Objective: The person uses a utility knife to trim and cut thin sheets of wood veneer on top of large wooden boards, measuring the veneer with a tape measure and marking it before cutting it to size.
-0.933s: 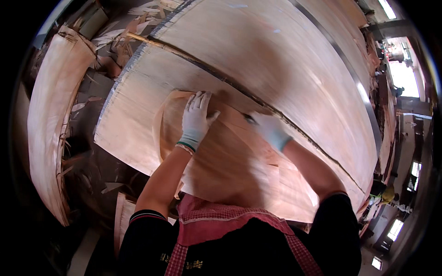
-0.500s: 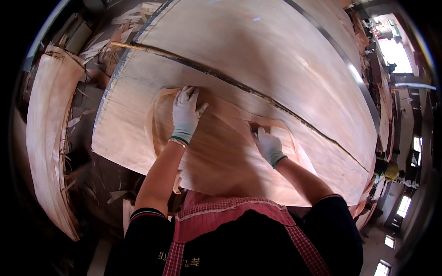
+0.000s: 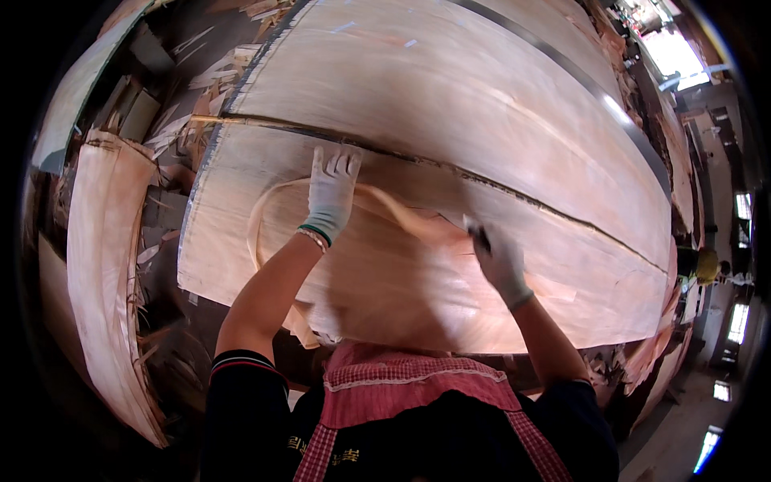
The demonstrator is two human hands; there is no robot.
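A large pale wood veneer sheet [image 3: 257, 153] lies in front of me. My left hand [image 3: 331, 193], in a white glove with a green cuff, rests on it with fingers stretched out, near the dark seam. A thin curled veneer strip [image 3: 259, 218] arcs from the left and passes by that hand; its right part is blurred by motion. Farther right, my gloved right hand [image 3: 501, 263] is closed on a small dark-handled tool [image 3: 481, 238] with a light tip. Most of the tool is hidden in the fist, so its kind is unclear.
A long dark seam [image 3: 530, 198] crosses between the near sheet and another veneer sheet [image 3: 450, 88]. A dark metal strip [image 3: 562, 60] runs across the far sheet. Veneer scraps [image 3: 210, 80] lie at the left, beside a stack of curved veneer [image 3: 104, 241]. Someone [image 3: 707, 265] is at the far right.
My right hand has moved right and lifted off the strip's looped right part, which now swings loose. The left hand's fingers have straightened. The whole view has shifted slightly.
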